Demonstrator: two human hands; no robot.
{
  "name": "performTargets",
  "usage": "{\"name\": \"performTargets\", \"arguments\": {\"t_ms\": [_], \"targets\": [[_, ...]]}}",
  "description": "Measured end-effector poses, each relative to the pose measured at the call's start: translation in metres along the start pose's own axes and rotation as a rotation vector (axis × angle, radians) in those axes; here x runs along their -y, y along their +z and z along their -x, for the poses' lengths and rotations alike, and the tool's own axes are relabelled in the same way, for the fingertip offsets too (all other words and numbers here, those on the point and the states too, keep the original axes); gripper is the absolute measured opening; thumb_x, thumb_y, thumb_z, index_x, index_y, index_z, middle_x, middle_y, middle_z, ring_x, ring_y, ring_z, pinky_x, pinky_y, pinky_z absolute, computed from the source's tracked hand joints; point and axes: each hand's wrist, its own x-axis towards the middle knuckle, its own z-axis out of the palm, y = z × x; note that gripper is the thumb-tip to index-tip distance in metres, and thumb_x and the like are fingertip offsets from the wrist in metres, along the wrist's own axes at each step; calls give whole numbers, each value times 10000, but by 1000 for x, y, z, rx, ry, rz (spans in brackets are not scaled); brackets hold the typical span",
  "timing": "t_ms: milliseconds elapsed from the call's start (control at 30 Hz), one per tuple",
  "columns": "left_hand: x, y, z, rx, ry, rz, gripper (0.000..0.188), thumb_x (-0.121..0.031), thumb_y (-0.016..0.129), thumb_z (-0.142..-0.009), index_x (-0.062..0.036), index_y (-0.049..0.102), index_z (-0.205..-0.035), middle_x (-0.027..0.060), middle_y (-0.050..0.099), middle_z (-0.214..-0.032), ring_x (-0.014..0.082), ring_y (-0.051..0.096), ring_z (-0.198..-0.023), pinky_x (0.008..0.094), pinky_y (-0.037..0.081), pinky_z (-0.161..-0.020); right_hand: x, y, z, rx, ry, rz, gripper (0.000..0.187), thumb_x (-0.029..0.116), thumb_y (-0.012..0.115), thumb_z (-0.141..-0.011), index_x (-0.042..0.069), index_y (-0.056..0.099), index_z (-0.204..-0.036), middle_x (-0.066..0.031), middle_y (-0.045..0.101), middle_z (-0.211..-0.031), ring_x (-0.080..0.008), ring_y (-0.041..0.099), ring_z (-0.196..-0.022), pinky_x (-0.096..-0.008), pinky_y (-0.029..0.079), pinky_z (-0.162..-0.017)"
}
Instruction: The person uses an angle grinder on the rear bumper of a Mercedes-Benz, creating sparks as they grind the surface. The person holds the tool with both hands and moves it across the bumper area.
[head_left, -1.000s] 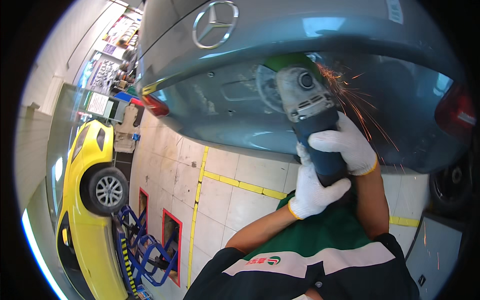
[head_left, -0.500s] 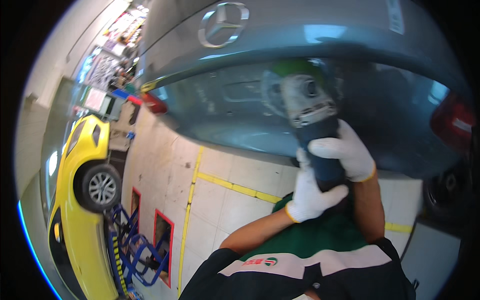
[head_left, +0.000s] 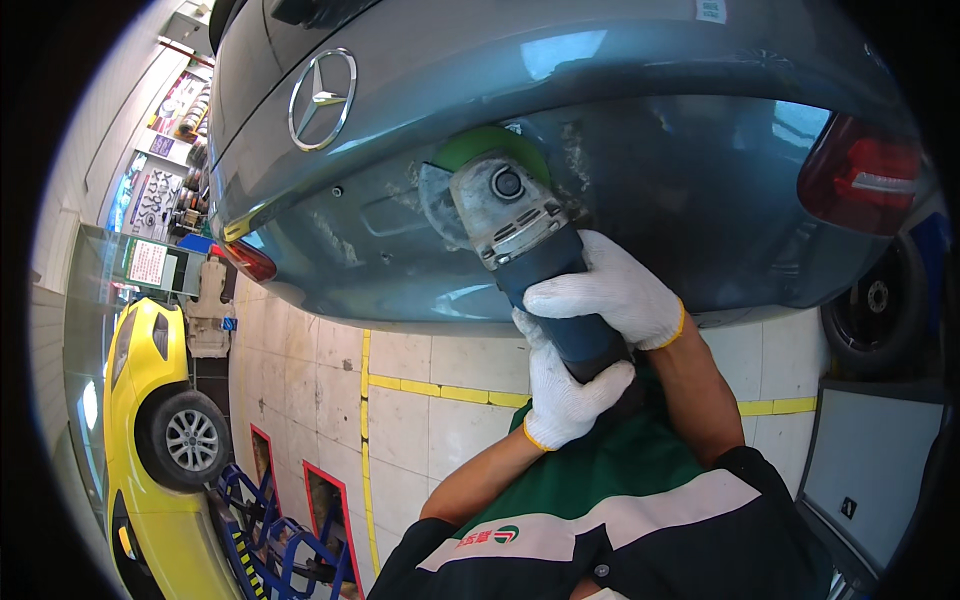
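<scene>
An angle grinder [head_left: 545, 285] with a grey metal head and dark blue body is held in both my gloved hands. My right hand [head_left: 620, 290] is wrapped round the front of the body, thumb across the top. Further back, my left hand [head_left: 572, 390] grips the rear end from below. The grinder's green disc [head_left: 490, 150] lies at or against the grey-blue tailgate [head_left: 690, 170] of a car; whether it spins I cannot tell. Pale scuffed patches mark the paint around it. A clear or grey guard [head_left: 438, 205] sits left of the head.
A round chrome emblem [head_left: 322, 98] is above left of the grinder, and red tail lights [head_left: 862, 175] flank the panel. A yellow car [head_left: 150, 450] by a blue lift frame [head_left: 290, 545] stands left. Right are a black wheel [head_left: 878, 295] and a grey panel [head_left: 870, 470].
The view has swung right, so the car appears further left. The grinder sits slightly higher on the tailgate, and its picture is sharper. Both hands keep their hold.
</scene>
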Motion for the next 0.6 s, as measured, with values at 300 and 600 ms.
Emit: {"name": "performTargets", "arguments": {"t_ms": [300, 600], "targets": [[4, -4, 1, -8, 27, -17, 555, -126, 805, -812, -4, 609, -1316, 114, 686, -1213, 242, 673, -1086, 382, 537, -975, 6, 5, -3, -8, 38, -34, 226, 184, 792, -876, 7, 699, -982, -56, 692, -817, -136, 658, -722, -283, 545, -680], [0, 0, -1, -38, -5, 25, 591, -151, 813, -805, 3, 597, -1332, 115, 678, -1240, 251, 666, -1114, 389, 530, -995, 7, 1, -4, -1, 29, 56, 297, 225, 781, -850, -6, 709, -1022, -89, 722, -859, -155, 681, -760, -301, 573, -721]]}}
